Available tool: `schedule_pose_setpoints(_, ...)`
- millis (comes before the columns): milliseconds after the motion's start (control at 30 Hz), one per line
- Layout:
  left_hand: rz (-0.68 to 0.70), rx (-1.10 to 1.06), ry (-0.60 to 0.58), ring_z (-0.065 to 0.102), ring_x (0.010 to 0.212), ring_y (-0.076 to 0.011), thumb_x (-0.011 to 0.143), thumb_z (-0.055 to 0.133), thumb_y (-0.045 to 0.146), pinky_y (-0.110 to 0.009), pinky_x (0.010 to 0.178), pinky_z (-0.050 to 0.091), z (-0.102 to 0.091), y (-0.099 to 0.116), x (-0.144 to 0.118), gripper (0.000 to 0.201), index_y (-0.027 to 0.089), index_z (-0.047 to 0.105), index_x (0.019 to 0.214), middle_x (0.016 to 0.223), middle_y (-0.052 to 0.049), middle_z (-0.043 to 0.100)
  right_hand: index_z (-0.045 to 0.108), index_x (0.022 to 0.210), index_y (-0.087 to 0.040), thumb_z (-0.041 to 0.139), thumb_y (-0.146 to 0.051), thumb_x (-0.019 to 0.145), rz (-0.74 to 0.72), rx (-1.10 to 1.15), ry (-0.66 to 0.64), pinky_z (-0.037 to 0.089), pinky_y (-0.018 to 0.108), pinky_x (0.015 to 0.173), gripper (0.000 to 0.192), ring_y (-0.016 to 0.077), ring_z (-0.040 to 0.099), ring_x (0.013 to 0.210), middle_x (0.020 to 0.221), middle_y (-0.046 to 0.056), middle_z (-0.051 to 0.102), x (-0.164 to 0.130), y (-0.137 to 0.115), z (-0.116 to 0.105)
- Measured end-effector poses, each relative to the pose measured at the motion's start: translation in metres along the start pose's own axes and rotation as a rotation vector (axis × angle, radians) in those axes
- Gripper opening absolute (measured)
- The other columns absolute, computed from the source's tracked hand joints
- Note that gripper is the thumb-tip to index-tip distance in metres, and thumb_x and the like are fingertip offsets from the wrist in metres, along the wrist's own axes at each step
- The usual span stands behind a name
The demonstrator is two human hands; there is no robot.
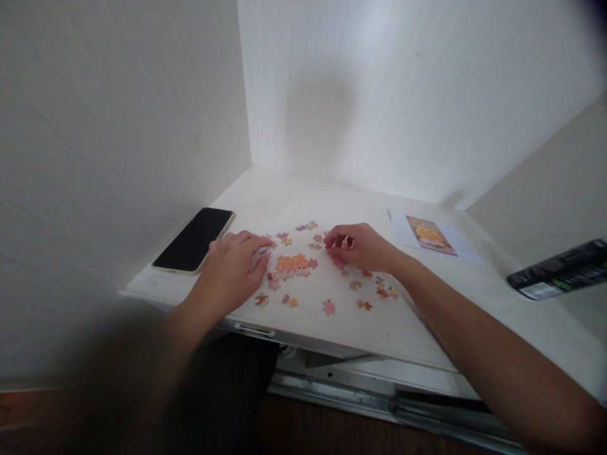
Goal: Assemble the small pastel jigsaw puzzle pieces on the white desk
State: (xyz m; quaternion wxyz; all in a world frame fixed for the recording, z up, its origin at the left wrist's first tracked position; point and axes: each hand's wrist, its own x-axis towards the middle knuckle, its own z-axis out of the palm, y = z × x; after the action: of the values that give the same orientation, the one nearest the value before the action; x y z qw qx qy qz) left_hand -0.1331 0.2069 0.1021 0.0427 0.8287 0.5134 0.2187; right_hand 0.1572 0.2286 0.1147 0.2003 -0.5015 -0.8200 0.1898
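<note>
Where the white desk (417, 328) runs into the corner of the pale walls, a person has both bare hands down among small jigsaw pieces. The left hand (234, 272) lies palm down with its fingers loosely spread and curved, fingertips touching the desk just beside a joined patch of orange and pink pieces (293, 264); it holds nothing that I can see. The right hand (363, 246) is curled, thumb and forefinger drawn close together over a loose piece at its fingertips (whether it is truly pinched or only touched, I cannot tell). Loose puzzle pieces (328, 307) lie scattered around the joined patch, some beyond it toward the wall, some under the right wrist, a few nearer the desk's front edge. A black phone (194, 239) lies face up at the left edge, just beside the left hand. A printed picture card (430, 235) rests on the desk to the right, and a dark remote-like object (559, 270) juts in from the far right.
</note>
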Motion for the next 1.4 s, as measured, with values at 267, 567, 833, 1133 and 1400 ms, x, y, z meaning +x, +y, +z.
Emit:
schedule_pose_setpoints(267,0.076,-0.011,-0.019,0.062,0.103,-0.0278,0.092,0.049,0.031,-0.047,0.090,0.045,0.004,-0.010,-0.001,0.030,0.023,0.068,0.113,0.114,-0.005,0.071,0.071,0.096,-0.017,0.063,-0.018,0.079,0.009,0.030,-0.053,0.048,0.025,0.064,0.019,0.0116,0.061,0.066,0.078,0.003,0.071,0.000,0.002,0.001)
schedule_pose_setpoints(567,0.071,-0.064,0.000,0.065,0.095,-0.0260,0.091,0.049,0.029,-0.042,0.090,0.050,0.004,-0.011,-0.005,0.029,0.019,0.072,0.107,0.100,-0.007,0.074,0.071,0.101,-0.017,0.067,-0.020,0.077,-0.015,0.111,0.001,0.049,0.025,0.066,0.024,0.0118,0.062,0.069,0.083,0.003,0.072,0.001,0.007,0.003)
schedule_pose_setpoints(833,0.079,-0.059,0.005,0.065,0.094,-0.0250,0.091,0.047,0.029,-0.041,0.089,0.051,0.001,-0.013,-0.010,0.030,0.019,0.071,0.106,0.102,-0.006,0.074,0.072,0.096,-0.018,0.063,-0.022,0.081,-0.014,0.053,0.057,0.047,0.025,0.066,0.018,0.0121,0.061,0.069,0.082,0.003,0.072,0.003,0.012,-0.001)
schedule_pose_setpoints(1133,0.114,0.066,-0.006,0.063,0.103,-0.0288,0.092,0.047,0.035,-0.050,0.089,0.047,0.004,-0.008,-0.006,0.030,0.024,0.074,0.101,0.117,-0.003,0.070,0.073,0.085,-0.017,0.062,-0.028,0.084,0.033,-0.091,0.213,0.043,0.026,0.064,0.016,0.0128,0.057,0.066,0.077,0.004,0.069,0.005,0.036,-0.017)
schedule_pose_setpoints(1400,0.095,0.070,0.030,0.063,0.105,-0.0283,0.091,0.048,0.036,-0.048,0.094,0.049,0.007,-0.013,-0.007,0.032,0.021,0.075,0.101,0.116,-0.007,0.069,0.074,0.088,-0.017,0.058,-0.028,0.088,0.011,-0.206,0.176,0.044,0.027,0.069,0.020,0.0145,0.059,0.071,0.083,0.006,0.069,0.008,0.041,-0.014)
